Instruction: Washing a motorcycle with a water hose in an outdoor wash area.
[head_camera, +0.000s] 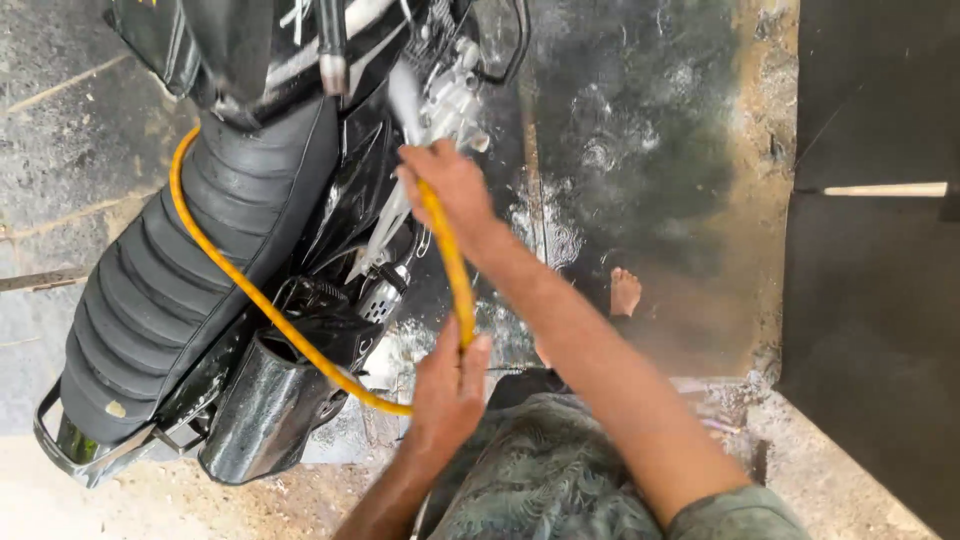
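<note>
The right hand (448, 188) grips the yellow hose (262, 300) near its nozzle, aiming spray at the motorcycle (200, 260) engine — the left hand (450, 385) clasps the hose lower, feeding slack.

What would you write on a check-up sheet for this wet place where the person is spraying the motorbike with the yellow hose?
surface: wet concrete floor, puddled and splashed beside the bike; drier and sandy near the bottom edge.
job's things: black motorcycle seen from above, ribbed seat, shiny exhaust; yellow hose looping over the seat; water jet hitting the engine area.
clutter: nothing seen.
grippers: right hand grips the hose near its spraying end; left hand holds the hose lower down.
cables: only the hose; its far end runs out of sight.
surroundings: person's bare foot on the wet floor; dark wall or panel at the right.
</note>
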